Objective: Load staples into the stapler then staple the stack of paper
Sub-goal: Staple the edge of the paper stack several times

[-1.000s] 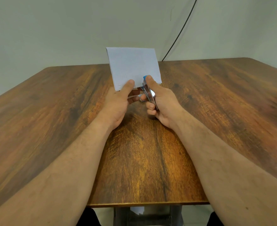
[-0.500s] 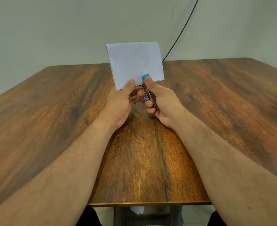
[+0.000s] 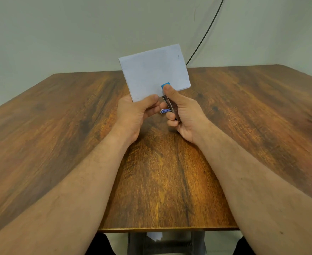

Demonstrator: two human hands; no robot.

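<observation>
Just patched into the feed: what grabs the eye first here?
The white stack of paper, held up above the middle of the wooden table. The left hand pinches its lower edge, while the right hand grips a small stapler whose blue tip sits on that edge.

the stack of paper [image 3: 154, 74] is matt white paper. just below it, the stapler [image 3: 170, 105] shows glossy metal with a blue plastic tip. under the stack, the surface [image 3: 59, 126] is smooth, grained brown wood with a soft sheen.
</observation>
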